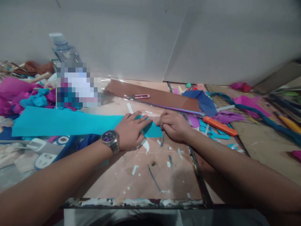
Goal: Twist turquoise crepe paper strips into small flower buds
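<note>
A long turquoise paper strip (63, 122) lies across the table from the left to the middle. My left hand (131, 130), with a wristwatch (110, 139) on the wrist, lies flat on the strip's right end, fingers stretched out. My right hand (172, 125) is closed at the very end of the strip, fingers curled and pinching its edge. The two hands almost touch.
A brown sheet (160, 97) with small pink snips (141, 96) on it lies behind the hands. An orange utility knife (219, 126), dark blue paper (203, 102) and purple scraps lie to the right. A plastic bottle (64, 51) and crumpled pink and blue paper stand at the left. White scraps litter the board (141, 175).
</note>
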`<action>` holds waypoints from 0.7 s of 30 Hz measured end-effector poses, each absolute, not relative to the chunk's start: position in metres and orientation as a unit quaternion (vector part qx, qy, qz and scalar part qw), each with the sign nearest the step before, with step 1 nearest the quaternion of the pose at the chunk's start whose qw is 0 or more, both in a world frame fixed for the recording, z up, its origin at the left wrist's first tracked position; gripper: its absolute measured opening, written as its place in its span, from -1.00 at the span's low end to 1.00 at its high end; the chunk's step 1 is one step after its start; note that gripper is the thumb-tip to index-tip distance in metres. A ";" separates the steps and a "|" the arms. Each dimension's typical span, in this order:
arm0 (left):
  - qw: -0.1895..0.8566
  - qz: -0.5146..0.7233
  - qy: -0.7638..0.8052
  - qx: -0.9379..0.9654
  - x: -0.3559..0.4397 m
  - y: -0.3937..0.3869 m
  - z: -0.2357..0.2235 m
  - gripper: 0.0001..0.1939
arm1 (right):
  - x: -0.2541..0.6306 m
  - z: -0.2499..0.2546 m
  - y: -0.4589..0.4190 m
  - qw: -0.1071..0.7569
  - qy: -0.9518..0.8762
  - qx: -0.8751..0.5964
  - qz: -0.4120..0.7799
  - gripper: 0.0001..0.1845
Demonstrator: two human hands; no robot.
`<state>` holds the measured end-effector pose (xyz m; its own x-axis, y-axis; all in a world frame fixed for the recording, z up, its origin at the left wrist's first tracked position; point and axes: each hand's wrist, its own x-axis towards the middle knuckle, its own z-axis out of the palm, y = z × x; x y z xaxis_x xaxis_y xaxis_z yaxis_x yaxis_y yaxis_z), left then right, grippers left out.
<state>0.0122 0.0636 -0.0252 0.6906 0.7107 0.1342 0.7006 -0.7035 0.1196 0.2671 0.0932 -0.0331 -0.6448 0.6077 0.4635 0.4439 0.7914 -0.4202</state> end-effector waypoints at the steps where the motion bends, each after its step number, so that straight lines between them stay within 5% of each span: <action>1: 0.027 0.086 0.384 0.919 0.012 0.064 -0.025 -0.36 | 0.267 -0.032 0.093 0.304 -0.896 -0.296 0.133 -0.69; 10: 0.019 0.078 0.363 0.929 0.011 0.065 -0.024 -0.41 | 0.267 -0.033 0.090 0.321 -0.886 -0.311 0.122 -0.73; 21: 0.088 0.130 0.405 0.901 0.011 0.068 -0.029 -0.21 | 0.268 -0.038 0.093 0.295 -0.894 -0.304 0.148 -0.71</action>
<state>0.0108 0.0683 -0.0289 0.6387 0.7520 0.1632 0.7063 -0.6570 0.2634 0.2675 0.0933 -0.0376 -0.6409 0.6311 0.4369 0.4560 0.7709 -0.4447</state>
